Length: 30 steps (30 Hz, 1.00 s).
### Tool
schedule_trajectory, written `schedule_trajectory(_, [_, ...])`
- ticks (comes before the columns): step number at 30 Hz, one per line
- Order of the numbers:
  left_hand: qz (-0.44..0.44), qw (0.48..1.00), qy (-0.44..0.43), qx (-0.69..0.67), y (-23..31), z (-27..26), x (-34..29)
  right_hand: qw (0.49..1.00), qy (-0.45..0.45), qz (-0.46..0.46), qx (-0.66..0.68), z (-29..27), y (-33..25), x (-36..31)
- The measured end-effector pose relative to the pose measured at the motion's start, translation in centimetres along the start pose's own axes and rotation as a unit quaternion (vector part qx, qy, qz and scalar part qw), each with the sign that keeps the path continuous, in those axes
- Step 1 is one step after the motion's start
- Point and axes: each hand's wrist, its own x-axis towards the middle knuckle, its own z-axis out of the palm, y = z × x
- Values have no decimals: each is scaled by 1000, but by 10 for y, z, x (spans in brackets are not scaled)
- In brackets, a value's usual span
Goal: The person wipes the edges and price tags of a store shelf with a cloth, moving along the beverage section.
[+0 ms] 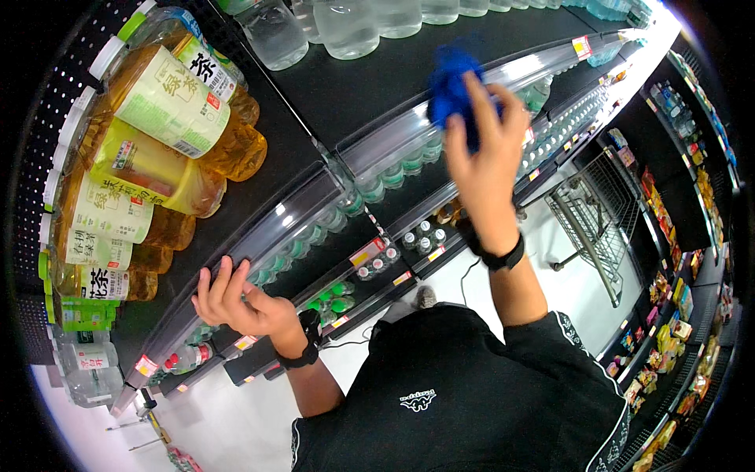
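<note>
My right hand point(489, 145) pinches a bunched blue cloth point(458, 90) at the clear plastic front guard point(409, 138) of a black shelf. Thumb and fingers press into the cloth, which looks blurred at its far end. To the left, my left hand point(245, 303) lies with its fingers spread over the top edge of another clear guard point(275, 212). Nothing is held in it. Both wrists wear black bands.
Bottles of amber tea point(169, 102) stand at the shelf's left. Clear bottles point(346, 27) line its back, and lower shelves hold more bottles point(318, 232). Behind me are a wire shopping cart point(598, 212) and shelves of packaged goods point(676, 322). A cable crosses the white floor.
</note>
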Motion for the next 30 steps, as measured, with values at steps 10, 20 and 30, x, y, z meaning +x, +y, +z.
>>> schedule_trajectory(10, [-4,1000,4,-19,-2,2,-1,977,-139,-125,104,-13,-77,-21])
schedule_trajectory(20, [-10,998,-27,-58,-1,0,-3,994,11,58,-90,-25,80,30])
schedule_trajectory(30, [-12,996,-38,-79,-2,-5,-3,990,-103,-25,95,-11,-107,-24])
